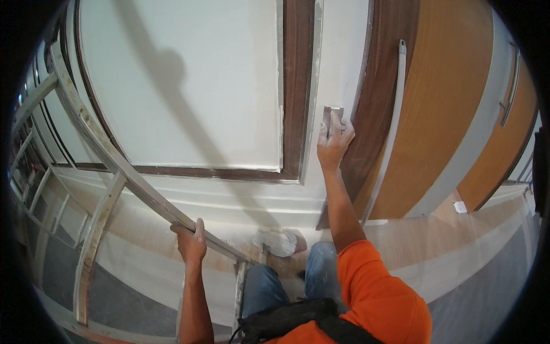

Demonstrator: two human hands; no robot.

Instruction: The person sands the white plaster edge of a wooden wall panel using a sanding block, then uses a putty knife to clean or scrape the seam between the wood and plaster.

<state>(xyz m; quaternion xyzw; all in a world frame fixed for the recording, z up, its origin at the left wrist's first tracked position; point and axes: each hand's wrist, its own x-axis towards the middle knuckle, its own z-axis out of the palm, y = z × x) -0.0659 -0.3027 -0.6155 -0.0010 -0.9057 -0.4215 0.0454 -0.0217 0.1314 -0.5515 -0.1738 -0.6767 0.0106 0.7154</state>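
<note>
My right hand is coated in white dust and grips a small sanding block. It presses the block against the narrow white wall strip between the dark wood moulding and the brown door frame. Much of the block is hidden under my fingers. Lower left, my left hand is closed around the side rail of a metal ladder, thumb on top. The ladder, spotted with paint, slants from upper left down to beside my legs.
A pale strip leans against the orange-brown door, which has a metal handle. Below the white baseboard, a whitish bag lies on the dusty floor. Another ladder-like frame stands at far left. Grey covering spans the floor.
</note>
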